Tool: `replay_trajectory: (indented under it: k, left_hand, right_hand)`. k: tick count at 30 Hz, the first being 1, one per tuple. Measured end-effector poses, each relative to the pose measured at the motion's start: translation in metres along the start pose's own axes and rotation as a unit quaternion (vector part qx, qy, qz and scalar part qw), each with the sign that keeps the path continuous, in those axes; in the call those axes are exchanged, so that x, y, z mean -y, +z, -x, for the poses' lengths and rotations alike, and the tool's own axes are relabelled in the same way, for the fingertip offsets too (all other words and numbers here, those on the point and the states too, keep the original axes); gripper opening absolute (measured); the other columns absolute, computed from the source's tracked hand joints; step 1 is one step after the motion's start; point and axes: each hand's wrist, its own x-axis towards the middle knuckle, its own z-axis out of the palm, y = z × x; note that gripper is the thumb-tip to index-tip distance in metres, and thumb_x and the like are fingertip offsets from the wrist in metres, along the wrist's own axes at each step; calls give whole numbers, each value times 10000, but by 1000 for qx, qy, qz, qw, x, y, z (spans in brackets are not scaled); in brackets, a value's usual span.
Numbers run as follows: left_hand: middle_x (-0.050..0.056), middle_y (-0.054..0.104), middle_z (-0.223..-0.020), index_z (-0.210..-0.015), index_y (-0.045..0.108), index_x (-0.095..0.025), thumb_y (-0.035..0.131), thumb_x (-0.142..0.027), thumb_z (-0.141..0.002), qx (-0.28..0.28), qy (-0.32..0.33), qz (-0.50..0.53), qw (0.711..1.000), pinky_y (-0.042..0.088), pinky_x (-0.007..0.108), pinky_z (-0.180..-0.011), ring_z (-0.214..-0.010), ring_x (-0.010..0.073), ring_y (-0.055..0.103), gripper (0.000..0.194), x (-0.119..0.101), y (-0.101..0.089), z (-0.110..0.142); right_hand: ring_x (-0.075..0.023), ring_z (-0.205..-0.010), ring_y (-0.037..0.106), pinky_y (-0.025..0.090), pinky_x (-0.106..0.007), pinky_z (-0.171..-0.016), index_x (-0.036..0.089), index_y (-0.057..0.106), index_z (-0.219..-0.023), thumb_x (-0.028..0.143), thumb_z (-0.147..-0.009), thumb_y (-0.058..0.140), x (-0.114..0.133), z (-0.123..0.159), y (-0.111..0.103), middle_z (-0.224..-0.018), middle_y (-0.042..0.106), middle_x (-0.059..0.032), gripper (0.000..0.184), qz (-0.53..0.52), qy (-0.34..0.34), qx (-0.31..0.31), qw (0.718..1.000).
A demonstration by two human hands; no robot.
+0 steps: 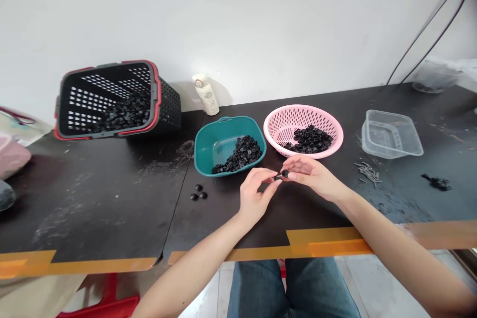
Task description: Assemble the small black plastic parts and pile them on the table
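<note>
The teal basin (227, 129) and pink colander (303, 114) are sitting just beside each other, blocking the way forward from the left hand (259, 194) and right hand (311, 176). The tipped black basket (169, 109) and white bottle (205, 97) are rising farther left, beyond the basin. A gap is running between the colander and the clear plastic tray (391, 134), and another between the basin and the 3 black caps (198, 195) on the counter (93, 198).

A glossy teal plastic bowl (219, 131) and a smooth pink perforated plastic colander (298, 117) hold matt black plastic parts (242, 155), a clear plastic tray (391, 134) shines at right, and the matt black tabletop (93, 198) looks scuffed.
</note>
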Motion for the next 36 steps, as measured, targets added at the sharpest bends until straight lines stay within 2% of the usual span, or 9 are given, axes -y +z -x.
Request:
replay_trajectory:
  k: [3,8,12,16,24,29,36]
  left_hand:
    - [36,636,-930,-995,641,-211,669,-199,-818,3,12,-14,1000,560,261,-708,-759,116,614,179,-1,0,1]
    - [32,634,-944,-1006,646,-208,670,-188,-817,-2,31,-26,999,566,247,-695,-727,103,629,192,-2,1,1]
    - [33,645,-949,-1022,646,-213,665,-212,-823,4,17,-33,999,571,242,-691,-713,103,639,200,-3,1,2]
    - [29,658,-922,-1053,627,-205,668,-243,-823,14,-15,-30,999,575,243,-702,-724,112,650,237,-3,2,3]
    - [30,665,-875,-957,656,-191,675,-240,-818,12,2,-46,999,573,247,-684,-748,124,631,148,-1,2,3]
    - [30,668,-878,-951,657,-188,688,-236,-807,2,-5,-43,999,581,247,-683,-744,121,634,156,1,3,3]
    - [26,666,-878,-963,649,-182,698,-202,-794,-9,10,-33,999,586,237,-670,-729,111,635,177,1,3,3]
  right_hand:
    - [-170,-844,676,563,-373,-853,189,680,-908,311,-704,781,-4,0,5,-897,704,-37,258,-59,27,-22,998]
    - [-147,-815,690,579,-322,-813,202,714,-912,310,-741,753,-10,-2,9,-868,721,-29,207,-130,57,-32,989]
    - [-137,-816,686,580,-312,-799,236,693,-957,301,-744,752,-14,-2,9,-878,709,-5,230,-140,61,-49,987]
    - [-115,-782,665,572,-276,-768,223,672,-855,288,-740,760,-16,-3,10,-830,682,15,159,-141,58,-55,987]
    - [-98,-719,641,563,-235,-727,216,700,-805,299,-694,796,-21,-4,16,-777,670,21,168,-174,71,-71,980]
    - [-113,-742,660,566,-254,-762,220,748,-849,318,-711,779,-21,-3,18,-819,715,-3,172,-197,85,-75,974]
    - [-157,-823,687,564,-317,-819,238,758,-908,267,-679,800,-18,-2,17,-886,745,-20,235,-178,84,-71,978]
